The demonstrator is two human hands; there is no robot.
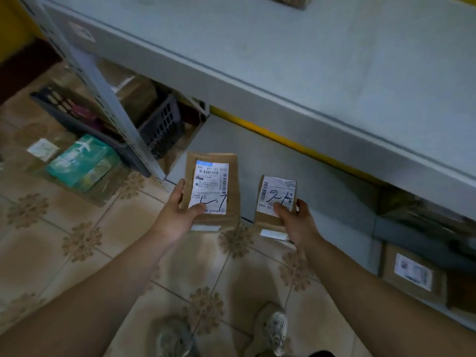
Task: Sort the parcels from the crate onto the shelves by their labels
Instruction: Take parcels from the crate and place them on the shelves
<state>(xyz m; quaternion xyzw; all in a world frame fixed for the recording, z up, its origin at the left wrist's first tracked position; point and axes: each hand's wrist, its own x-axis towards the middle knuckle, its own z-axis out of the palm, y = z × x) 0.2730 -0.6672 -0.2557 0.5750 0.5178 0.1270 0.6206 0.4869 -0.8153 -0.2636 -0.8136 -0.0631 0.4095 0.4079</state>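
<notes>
I hold two small brown parcels in front of the grey metal shelf [283,60]. My left hand [180,210] grips the larger parcel [213,186] by its lower left corner, thumb on its white label with a handwritten mark. My right hand [296,217] grips the smaller parcel [275,199] from below, thumb on its label, also marked by hand. Both labels face me. The dark plastic crate [159,124] stands on the floor at the left, behind the shelf post, with cardboard boxes inside.
A teal package [82,161] and a brown box lie on the tiled floor left of the shelf post [103,83]. More labelled boxes [412,274] sit on the lower shelf at the right. My feet are below.
</notes>
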